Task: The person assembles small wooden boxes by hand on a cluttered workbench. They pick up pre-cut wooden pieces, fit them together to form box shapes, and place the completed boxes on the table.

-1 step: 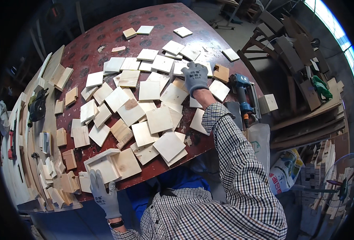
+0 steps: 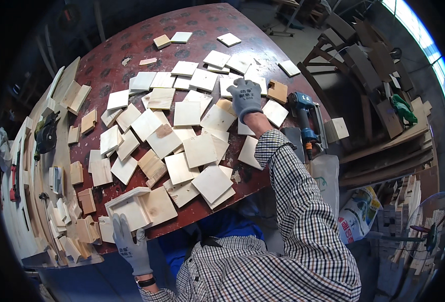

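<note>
Boards lay loose, mostly toward the bench's near edge. No change showed; the work stage held. The left hand lay open against a near-edge board; the right hand curled over boards, grip indeterminable.

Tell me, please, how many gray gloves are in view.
2: one gray glove on the left hand, beside a wooden piece with raised edges; one on the right hand, over the pale wooden squares. Any beneath the wood would be hidden.

Right hand: fingertips hidden, wooden square partly covered; left sleeve cut off.
</note>
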{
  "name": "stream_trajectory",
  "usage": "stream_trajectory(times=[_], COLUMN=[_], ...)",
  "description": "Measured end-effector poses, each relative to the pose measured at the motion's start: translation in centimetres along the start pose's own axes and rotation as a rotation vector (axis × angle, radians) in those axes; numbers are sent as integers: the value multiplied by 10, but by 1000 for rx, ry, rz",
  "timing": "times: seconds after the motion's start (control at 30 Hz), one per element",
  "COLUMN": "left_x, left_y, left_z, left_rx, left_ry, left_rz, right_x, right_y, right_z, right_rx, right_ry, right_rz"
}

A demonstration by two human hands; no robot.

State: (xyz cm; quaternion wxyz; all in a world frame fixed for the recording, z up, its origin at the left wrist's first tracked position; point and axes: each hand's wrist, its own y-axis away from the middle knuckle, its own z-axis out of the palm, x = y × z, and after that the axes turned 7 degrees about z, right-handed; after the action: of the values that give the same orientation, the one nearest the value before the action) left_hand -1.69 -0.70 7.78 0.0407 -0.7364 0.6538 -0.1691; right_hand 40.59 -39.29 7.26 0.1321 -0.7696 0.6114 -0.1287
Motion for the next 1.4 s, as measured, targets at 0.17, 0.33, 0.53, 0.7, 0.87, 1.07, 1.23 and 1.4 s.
stream_trajectory(times=[0.17, 0.33, 0.53, 0.7, 0.87, 1.07, 1.23, 1.4], left_x=[-3, -2, 1, -1, 0, 1, 1, 2], left_y=[2, 2, 2, 1, 1, 0, 0, -1], left_z=[-1, -2, -1, -2, 0, -3, 0, 0], left_rx=[0, -21, 1, 23, 41, 8, 63, 72], left_ry=[-4, 11, 18, 24, 29, 46, 38, 46], left_rz=[5, -6, -18, -4, -1, -4, 14, 21], right_x=[-30, -35, -15, -15, -22, 6, -5, 4], right_y=[41, 73, 72, 36, 22, 44, 54, 49], right_z=[-32, -36, -19, -26, -22, 2, -59, -59], right_rx=[-214, -193, -135, -312, -436, -198, -10, 235], right_ry=[20, -240, -283, 79, -102, -1090, -1155, -563], right_rz=[-159, -57, 88, 94, 171, 180, -154, -186])
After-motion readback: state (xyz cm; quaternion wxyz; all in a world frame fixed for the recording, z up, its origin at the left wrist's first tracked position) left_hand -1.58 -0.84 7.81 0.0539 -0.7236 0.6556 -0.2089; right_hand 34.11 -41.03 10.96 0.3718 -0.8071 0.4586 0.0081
